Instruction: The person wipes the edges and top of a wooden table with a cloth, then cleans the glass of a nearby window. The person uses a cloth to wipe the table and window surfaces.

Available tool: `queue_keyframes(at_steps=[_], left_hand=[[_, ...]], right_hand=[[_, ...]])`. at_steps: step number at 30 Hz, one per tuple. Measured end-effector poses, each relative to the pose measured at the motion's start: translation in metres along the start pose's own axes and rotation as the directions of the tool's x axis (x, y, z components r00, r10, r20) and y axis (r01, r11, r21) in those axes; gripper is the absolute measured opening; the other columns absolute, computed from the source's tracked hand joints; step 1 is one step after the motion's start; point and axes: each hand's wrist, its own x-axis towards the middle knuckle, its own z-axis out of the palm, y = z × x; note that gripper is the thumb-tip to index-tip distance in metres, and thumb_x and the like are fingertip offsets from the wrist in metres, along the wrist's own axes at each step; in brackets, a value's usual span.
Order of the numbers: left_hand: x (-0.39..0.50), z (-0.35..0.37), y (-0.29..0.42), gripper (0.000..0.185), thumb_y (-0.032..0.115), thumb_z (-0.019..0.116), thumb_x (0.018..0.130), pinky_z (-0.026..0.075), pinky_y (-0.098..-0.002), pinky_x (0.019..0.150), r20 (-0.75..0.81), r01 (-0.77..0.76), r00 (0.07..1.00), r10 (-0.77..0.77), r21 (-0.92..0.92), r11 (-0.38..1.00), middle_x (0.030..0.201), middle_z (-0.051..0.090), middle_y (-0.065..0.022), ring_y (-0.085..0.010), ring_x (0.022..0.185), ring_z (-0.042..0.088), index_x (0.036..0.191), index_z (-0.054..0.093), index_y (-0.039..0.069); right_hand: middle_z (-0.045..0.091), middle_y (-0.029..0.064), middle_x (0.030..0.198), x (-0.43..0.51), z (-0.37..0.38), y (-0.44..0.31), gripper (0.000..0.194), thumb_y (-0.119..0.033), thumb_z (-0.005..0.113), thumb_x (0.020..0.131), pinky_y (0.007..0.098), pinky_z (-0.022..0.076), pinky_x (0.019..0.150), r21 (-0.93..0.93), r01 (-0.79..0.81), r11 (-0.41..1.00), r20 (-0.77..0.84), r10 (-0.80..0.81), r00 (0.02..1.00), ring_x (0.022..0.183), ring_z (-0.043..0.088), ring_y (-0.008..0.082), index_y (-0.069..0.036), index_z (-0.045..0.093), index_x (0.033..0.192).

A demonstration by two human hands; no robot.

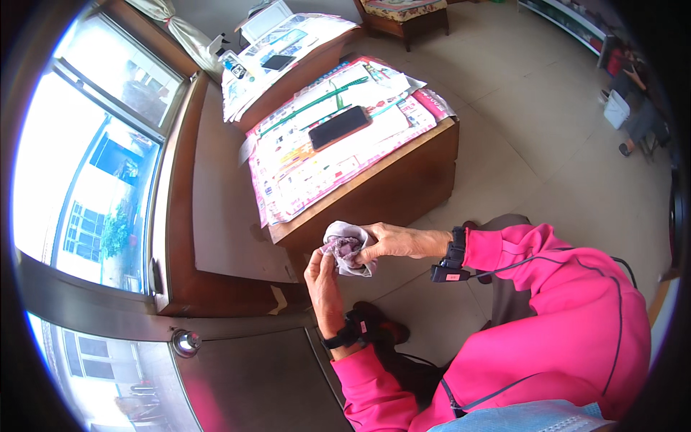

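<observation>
A bunched-up cloth (336, 232), pale grey-lilac with a darker purple, rough-textured middle, is held between both hands, in the air just off the near corner of a wooden table (372, 181). My left hand (323, 278) pinches its lower left side with the fingertips. From the right, my right hand (391, 241) grips its other side, thumb on the folds. Printed sheets cover the tabletop. On them lie a dark smartphone (341, 128) and a long thin green item (307, 109). Both wrists wear black straps with small devices.
Farther off, a second paper-covered table (318, 51) holds a spray bottle (233, 63) and another dark phone (278, 62). At left are a window (102, 189) and a metal door with a round knob (187, 342). A cushioned wooden chair (405, 15) stands beyond; a person (639, 102) sits far right.
</observation>
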Motion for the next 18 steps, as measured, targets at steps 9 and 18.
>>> queue_keyframes(at_steps=[9,18], left_hand=[[0.028,0.023,-0.009,0.016,0.010,0.057,0.106,0.047,-0.0203,0.073,-0.043,-0.006,0.999,0.008,0.033,0.999,0.093,0.070,0.0014,-0.0033,0.081,0.059,0.099,0.070,0.003],[0.055,0.043,-0.016,0.015,0.012,0.057,0.107,0.046,-0.0197,0.071,-0.011,-0.059,0.998,0.060,0.058,0.997,0.087,0.063,0.0051,-0.0019,0.079,0.054,0.099,0.067,0.004]], right_hand=[[0.066,0.0048,0.112,0.007,-0.012,0.010,0.060,-0.025,0.079,0.090,0.0309,0.0544,0.082,0.205,-0.002,0.979,-0.026,0.008,1.000,0.096,0.062,0.0132,-0.004,0.050,0.138],[0.065,0.0073,0.119,0.004,-0.036,0.010,0.064,-0.030,0.080,0.092,0.0333,0.0590,0.081,0.322,0.003,0.947,-0.005,-0.001,1.000,0.100,0.066,0.0146,-0.004,0.050,0.142]])
